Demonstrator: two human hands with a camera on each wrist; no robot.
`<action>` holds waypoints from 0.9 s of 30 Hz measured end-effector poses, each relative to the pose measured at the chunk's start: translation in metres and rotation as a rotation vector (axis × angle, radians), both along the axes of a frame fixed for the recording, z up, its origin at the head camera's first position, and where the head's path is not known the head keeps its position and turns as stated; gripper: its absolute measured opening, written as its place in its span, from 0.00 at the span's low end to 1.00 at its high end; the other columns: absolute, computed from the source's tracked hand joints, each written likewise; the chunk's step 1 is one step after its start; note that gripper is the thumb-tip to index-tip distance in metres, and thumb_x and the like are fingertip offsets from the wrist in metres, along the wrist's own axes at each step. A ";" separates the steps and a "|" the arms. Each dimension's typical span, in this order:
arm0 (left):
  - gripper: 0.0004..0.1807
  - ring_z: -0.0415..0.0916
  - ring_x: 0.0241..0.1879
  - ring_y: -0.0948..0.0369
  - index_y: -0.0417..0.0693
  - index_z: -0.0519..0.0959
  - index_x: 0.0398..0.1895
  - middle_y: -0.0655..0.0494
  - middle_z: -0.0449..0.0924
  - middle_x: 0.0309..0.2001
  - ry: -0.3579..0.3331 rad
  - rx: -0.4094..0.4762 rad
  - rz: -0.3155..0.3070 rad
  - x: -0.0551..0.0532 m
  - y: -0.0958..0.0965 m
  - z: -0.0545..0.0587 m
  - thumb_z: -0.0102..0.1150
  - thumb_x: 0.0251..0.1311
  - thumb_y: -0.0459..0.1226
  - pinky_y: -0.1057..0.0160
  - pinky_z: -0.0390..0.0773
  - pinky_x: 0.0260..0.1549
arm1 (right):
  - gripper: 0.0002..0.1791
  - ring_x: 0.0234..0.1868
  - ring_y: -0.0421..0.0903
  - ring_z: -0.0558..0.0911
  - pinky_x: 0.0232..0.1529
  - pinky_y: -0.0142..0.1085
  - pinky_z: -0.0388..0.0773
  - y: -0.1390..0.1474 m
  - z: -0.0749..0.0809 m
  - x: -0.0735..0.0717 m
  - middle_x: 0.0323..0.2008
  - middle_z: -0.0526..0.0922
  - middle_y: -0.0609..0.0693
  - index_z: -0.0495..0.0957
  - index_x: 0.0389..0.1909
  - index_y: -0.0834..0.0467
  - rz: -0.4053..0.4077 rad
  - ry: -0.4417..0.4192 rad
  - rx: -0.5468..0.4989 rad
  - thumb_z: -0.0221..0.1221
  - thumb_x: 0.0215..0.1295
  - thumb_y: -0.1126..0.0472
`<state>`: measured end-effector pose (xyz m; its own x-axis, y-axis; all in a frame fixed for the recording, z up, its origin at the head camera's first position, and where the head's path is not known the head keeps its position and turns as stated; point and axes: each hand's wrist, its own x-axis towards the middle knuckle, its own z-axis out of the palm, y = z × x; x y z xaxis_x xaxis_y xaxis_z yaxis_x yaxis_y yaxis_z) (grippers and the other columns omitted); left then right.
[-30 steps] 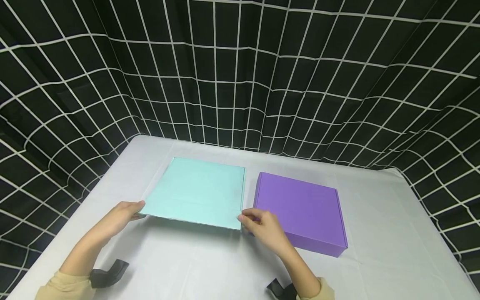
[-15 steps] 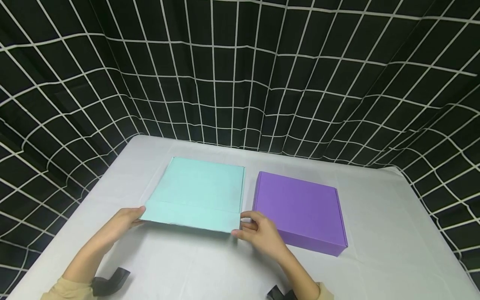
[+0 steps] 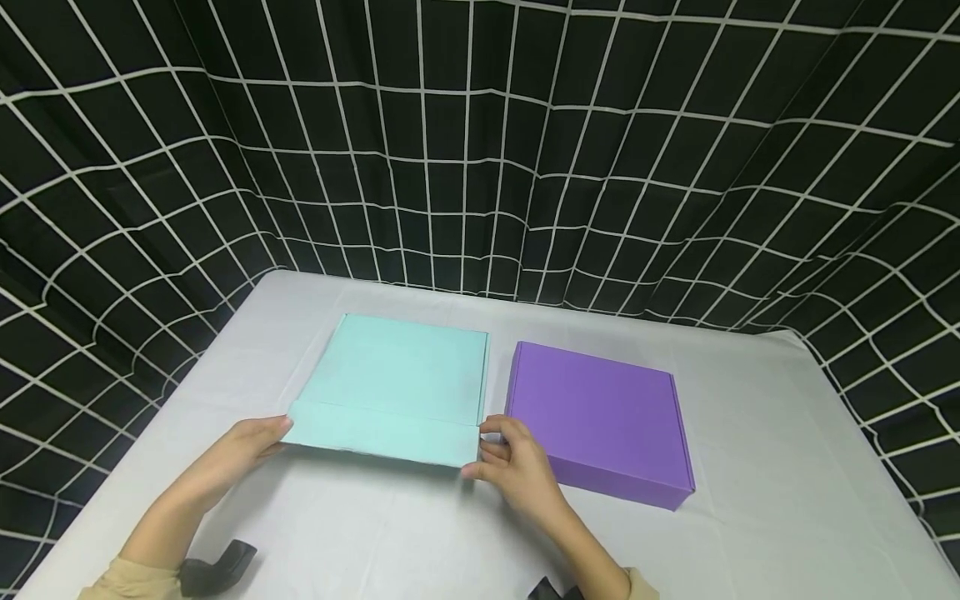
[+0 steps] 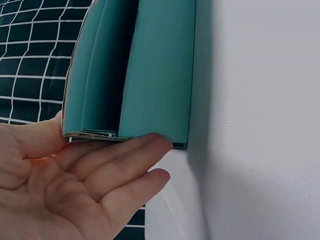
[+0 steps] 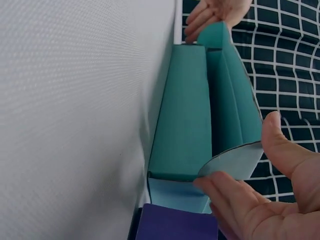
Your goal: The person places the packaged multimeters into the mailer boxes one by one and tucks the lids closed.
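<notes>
A turquoise cardboard box (image 3: 408, 367) lies on the table, its lid lifted partway at the front edge. The lid's front flap (image 3: 382, 429) is bent along a crease. At the flap's left end my left hand (image 3: 247, 437) holds the edge with thumb above and fingers below; in the left wrist view those fingers reach along the end of the box's front wall (image 4: 157, 75). My right hand (image 3: 521, 467) holds the flap's right end. In the right wrist view its fingers touch the rounded side tab (image 5: 235, 162), with the thumb at the flap's edge. A dark gap shows under the lid.
A purple box (image 3: 603, 425), closed, stands close to the right of the turquoise one, near my right hand. White cloth (image 3: 757, 467) covers the table. Behind it and at the sides hangs a black curtain (image 3: 450, 125) with white grid lines.
The lid's front flap has bent down along its crease, and its edge has come slightly nearer. My right thumb has shifted along to the flap's front corner. The purple box stays put.
</notes>
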<state>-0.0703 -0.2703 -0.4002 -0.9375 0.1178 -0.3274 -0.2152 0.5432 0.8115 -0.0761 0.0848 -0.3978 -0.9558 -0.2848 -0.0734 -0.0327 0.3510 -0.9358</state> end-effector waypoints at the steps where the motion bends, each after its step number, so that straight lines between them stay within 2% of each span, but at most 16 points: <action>1: 0.38 0.56 0.65 0.33 0.13 0.57 0.62 0.21 0.56 0.65 -0.002 0.001 0.002 0.000 0.000 0.000 0.30 0.76 0.48 0.40 0.61 0.61 | 0.29 0.54 0.61 0.80 0.47 0.36 0.82 -0.001 0.001 0.000 0.62 0.68 0.65 0.73 0.52 0.66 -0.006 -0.002 -0.001 0.72 0.50 0.61; 5: 0.39 0.55 0.66 0.32 0.12 0.56 0.62 0.21 0.55 0.65 -0.015 -0.003 0.011 0.000 0.000 -0.001 0.30 0.76 0.49 0.39 0.60 0.62 | 0.29 0.53 0.60 0.80 0.46 0.36 0.82 -0.001 0.001 0.001 0.60 0.69 0.65 0.73 0.52 0.66 -0.015 -0.003 -0.017 0.72 0.50 0.63; 10: 0.37 0.54 0.66 0.32 0.15 0.58 0.63 0.22 0.57 0.65 0.010 -0.034 0.009 0.000 0.000 -0.002 0.32 0.76 0.48 0.37 0.59 0.62 | 0.29 0.53 0.61 0.80 0.45 0.34 0.82 -0.002 -0.001 0.001 0.62 0.67 0.67 0.73 0.52 0.66 -0.019 0.020 -0.015 0.73 0.48 0.65; 13: 0.35 0.54 0.66 0.31 0.16 0.61 0.62 0.24 0.60 0.64 0.063 -0.087 -0.006 0.000 -0.002 -0.005 0.35 0.76 0.47 0.34 0.58 0.61 | 0.31 0.52 0.61 0.81 0.44 0.34 0.82 -0.002 -0.004 0.001 0.60 0.69 0.66 0.73 0.53 0.65 -0.017 0.055 0.014 0.73 0.46 0.65; 16: 0.33 0.59 0.63 0.30 0.19 0.65 0.61 0.24 0.65 0.61 0.163 -0.173 -0.037 0.001 -0.007 -0.005 0.41 0.75 0.46 0.31 0.62 0.58 | 0.35 0.51 0.62 0.81 0.45 0.36 0.82 -0.002 -0.004 0.001 0.57 0.71 0.67 0.72 0.57 0.65 -0.012 0.072 0.041 0.74 0.46 0.63; 19: 0.34 0.63 0.60 0.28 0.25 0.65 0.65 0.27 0.66 0.62 0.257 -0.247 -0.052 0.000 -0.014 0.000 0.49 0.71 0.48 0.29 0.66 0.53 | 0.40 0.55 0.63 0.78 0.50 0.42 0.81 0.000 -0.002 -0.001 0.59 0.71 0.69 0.68 0.62 0.66 -0.017 0.050 0.008 0.74 0.47 0.63; 21: 0.37 0.61 0.61 0.27 0.31 0.61 0.70 0.28 0.62 0.66 0.290 -0.223 -0.061 -0.003 -0.019 0.004 0.55 0.66 0.47 0.29 0.65 0.53 | 0.42 0.60 0.65 0.74 0.55 0.45 0.77 0.000 0.001 -0.005 0.63 0.68 0.69 0.65 0.66 0.66 -0.023 0.036 -0.042 0.73 0.49 0.64; 23: 0.42 0.55 0.64 0.27 0.38 0.55 0.74 0.31 0.53 0.71 0.292 -0.144 -0.086 -0.009 -0.023 0.007 0.61 0.62 0.45 0.28 0.61 0.56 | 0.44 0.65 0.65 0.67 0.59 0.47 0.72 -0.001 0.003 -0.010 0.68 0.62 0.68 0.63 0.68 0.65 -0.020 0.029 -0.092 0.72 0.50 0.66; 25: 0.47 0.48 0.68 0.28 0.43 0.51 0.76 0.33 0.46 0.74 0.279 -0.051 -0.135 -0.017 -0.026 0.007 0.65 0.58 0.41 0.29 0.58 0.59 | 0.45 0.70 0.64 0.61 0.62 0.48 0.68 -0.002 0.005 -0.015 0.71 0.57 0.66 0.62 0.70 0.64 0.003 0.033 -0.107 0.72 0.51 0.67; 27: 0.50 0.43 0.69 0.29 0.45 0.50 0.77 0.34 0.42 0.75 0.260 0.028 -0.200 -0.025 -0.028 0.004 0.68 0.55 0.39 0.29 0.54 0.61 | 0.45 0.72 0.63 0.56 0.64 0.49 0.66 -0.005 0.005 -0.019 0.73 0.54 0.65 0.63 0.70 0.63 0.031 0.039 -0.066 0.72 0.51 0.66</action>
